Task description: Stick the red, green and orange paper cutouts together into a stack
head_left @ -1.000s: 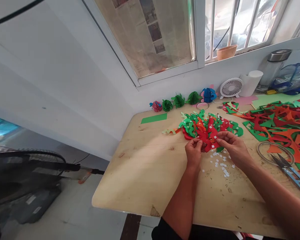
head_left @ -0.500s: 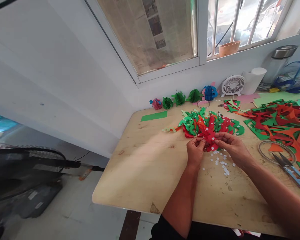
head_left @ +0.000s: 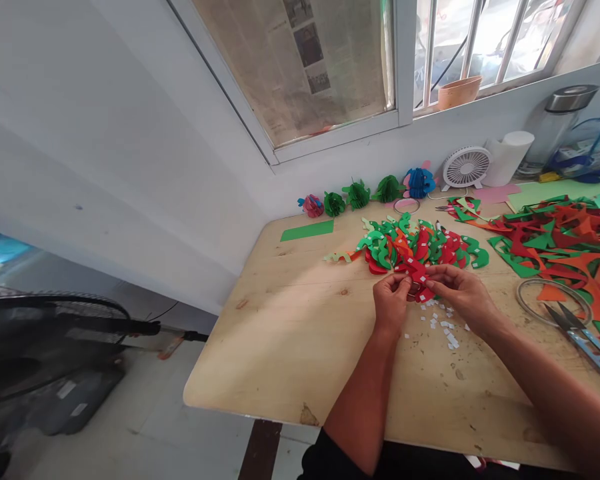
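Wood tbl [head_left: 290,333], knotted, stained nr front edge, back edge along white wall [head_left: 340,167] under barred window [head_left: 473,40]. L hand [head_left: 391,303] + R hand [head_left: 463,293]: fingers pinched on red paper cutout [head_left: 417,270], well in from tbl's L edge.

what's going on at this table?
A person is working with two bare hands. The left hand and right hand pinch opposite sides of a red cutout with white squares on it. The heap of red, green and orange cutouts lies just beyond; loose white squares are scattered nearer. Scissors and coloured offcuts lie off to the right.
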`<state>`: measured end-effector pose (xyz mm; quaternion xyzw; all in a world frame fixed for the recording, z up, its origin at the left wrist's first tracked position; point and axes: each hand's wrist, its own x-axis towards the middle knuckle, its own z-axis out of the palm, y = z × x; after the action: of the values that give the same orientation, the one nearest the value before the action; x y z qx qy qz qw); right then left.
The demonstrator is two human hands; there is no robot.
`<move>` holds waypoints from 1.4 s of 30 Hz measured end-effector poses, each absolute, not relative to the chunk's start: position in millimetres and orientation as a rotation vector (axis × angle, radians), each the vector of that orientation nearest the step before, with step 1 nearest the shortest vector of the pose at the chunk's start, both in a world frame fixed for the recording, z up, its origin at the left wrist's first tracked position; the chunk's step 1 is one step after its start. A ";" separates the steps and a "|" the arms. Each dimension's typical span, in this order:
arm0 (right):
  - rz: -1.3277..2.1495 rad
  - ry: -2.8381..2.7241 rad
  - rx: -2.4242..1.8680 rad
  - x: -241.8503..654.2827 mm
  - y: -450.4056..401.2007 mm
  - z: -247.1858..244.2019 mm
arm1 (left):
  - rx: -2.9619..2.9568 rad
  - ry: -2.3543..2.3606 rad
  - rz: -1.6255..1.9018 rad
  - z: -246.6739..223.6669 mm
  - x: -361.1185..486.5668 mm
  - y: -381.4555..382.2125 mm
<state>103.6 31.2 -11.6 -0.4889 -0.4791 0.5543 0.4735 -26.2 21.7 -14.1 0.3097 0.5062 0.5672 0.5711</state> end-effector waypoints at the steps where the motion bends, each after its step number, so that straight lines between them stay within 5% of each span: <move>1: 1.347 -1.181 -1.199 103.6 31.1 -11.9 | 0.729 1.190 1.331 -13.8 -26.2 21.6; 42: 1.318 -1.220 -1.237 106.1 35.2 -28.7 | 0.768 1.171 1.297 -13.4 -25.5 19.8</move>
<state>106.1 35.2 -28.7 -0.5029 -0.4962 0.5361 0.4620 -25.5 19.8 -13.4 0.3283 0.5006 0.5544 0.5781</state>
